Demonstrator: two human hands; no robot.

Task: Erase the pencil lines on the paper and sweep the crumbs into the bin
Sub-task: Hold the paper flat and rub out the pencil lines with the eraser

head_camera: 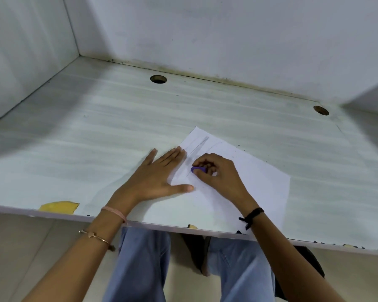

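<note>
A white sheet of paper (260, 182) lies skewed on the pale desk, reaching the front edge. Faint pencil lines (198, 149) run along its upper left part. My left hand (157, 177) lies flat with spread fingers, pressing the sheet's left edge. My right hand (218, 173) is curled around a small purple eraser (199, 170), whose tip touches the paper beside the lines. Tiny dark crumbs (234, 156) dot the sheet near that hand. No bin is in view.
The desk (96, 138) is boxed in by white walls at the back and left. Two round cable holes (158, 79) (321, 110) sit near the back. Chipped yellow patches (59, 207) mark the front edge. My knees in blue jeans are under the desk.
</note>
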